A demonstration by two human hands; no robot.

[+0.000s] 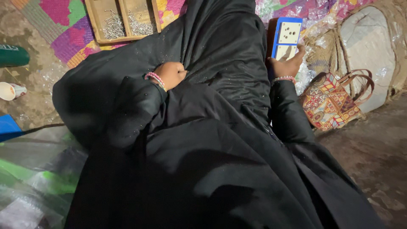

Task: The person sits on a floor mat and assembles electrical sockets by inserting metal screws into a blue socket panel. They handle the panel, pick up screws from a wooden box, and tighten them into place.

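My right hand (pixel 287 65) reaches out to the upper right and grips the lower edge of a white and blue electrical socket plate (pixel 288 37) with round holes. My left hand (pixel 169 74) rests on the black cloth (pixel 220 127) over my lap, its fingers curled into the folds, and whether it holds anything is hidden. Both wrists wear pink bead bracelets and come out of black sleeves. The black garment fills most of the view.
A wooden tray (pixel 123 19) with two compartments of small metal screws lies at the top on a patchwork mat (pixel 63 25). A patterned handbag (pixel 333 99) and a sack (pixel 369 46) sit at right. A cup (pixel 7 90), a green container (pixel 12 55) and plastic bags (pixel 34 182) lie at left.
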